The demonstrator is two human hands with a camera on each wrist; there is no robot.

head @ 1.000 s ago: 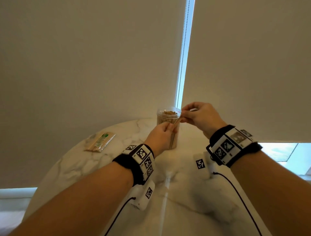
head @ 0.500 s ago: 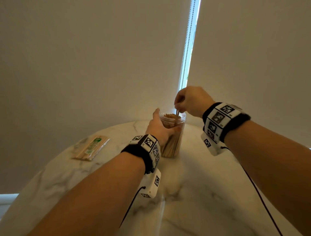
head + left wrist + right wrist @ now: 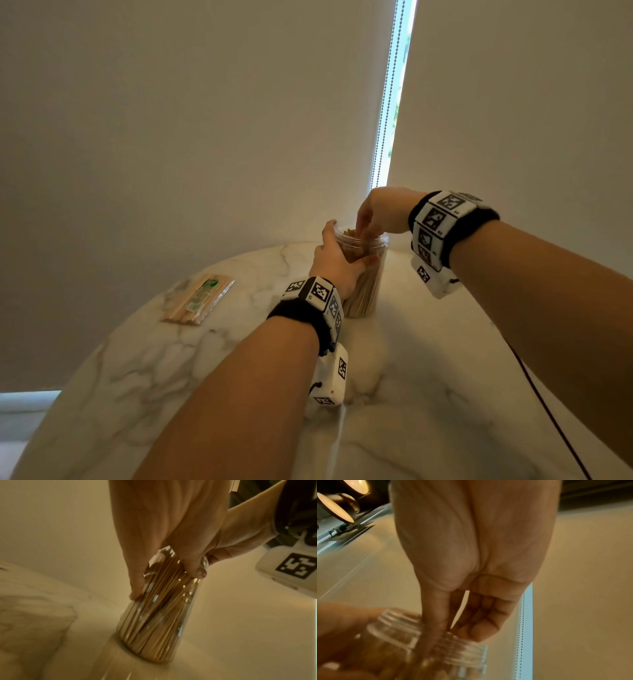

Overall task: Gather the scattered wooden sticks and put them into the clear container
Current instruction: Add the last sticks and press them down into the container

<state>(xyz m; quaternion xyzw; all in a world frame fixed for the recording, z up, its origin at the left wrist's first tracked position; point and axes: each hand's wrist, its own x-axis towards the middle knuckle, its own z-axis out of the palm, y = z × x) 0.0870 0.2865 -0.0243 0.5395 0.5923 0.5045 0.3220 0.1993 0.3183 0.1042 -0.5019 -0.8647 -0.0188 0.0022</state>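
The clear container [image 3: 372, 278] [image 3: 185, 623] [image 3: 399, 623] stands upright on the marble table [image 3: 428, 377], packed with upright wooden sticks [image 3: 361, 296] [image 3: 163, 601]. My left hand [image 3: 337, 262] [image 3: 166, 584] grips its upper part, thumb on one side and fingers on the other. My right hand [image 3: 378, 214] [image 3: 462, 628] hangs over the mouth with its fingers pointing down, the tips inside the rim on the stick tops. I see no stick pinched in it.
A clear packet of wooden sticks with a green label [image 3: 198, 301] lies on the table to the left. Roller blinds and a bead chain [image 3: 385, 102] stand just behind the container. A cable [image 3: 548, 411] trails from my right wrist.
My right hand held a stick at the rim, then lowered it into the container; now its fingers reach down into the mouth. My left hand kept its grip on the container.
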